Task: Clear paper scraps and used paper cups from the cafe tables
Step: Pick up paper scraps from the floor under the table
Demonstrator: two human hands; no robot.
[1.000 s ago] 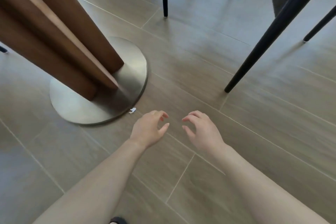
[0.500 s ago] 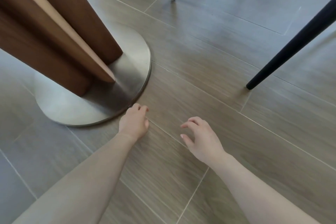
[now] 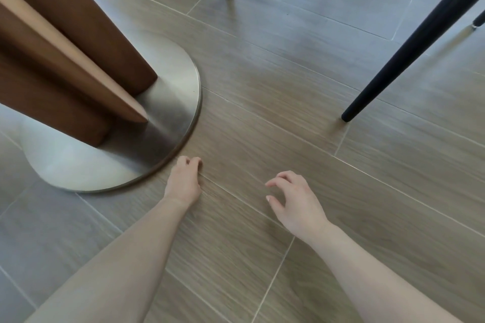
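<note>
Left hand [image 3: 183,182]: down at the floor [image 3: 288,113], just beside the near rim of the round metal table base [image 3: 168,113]; fingers curled under and bunched at the tips. Whether they grip anything cannot be told.
Paper scrap: not visible; the left hand covers the floor beside the base rim.
Right hand [image 3: 296,202]: above the floor, apart from the left, fingers loosely spread and bent, holding nothing.
Black chair leg [image 3: 409,47]: far right.
</note>
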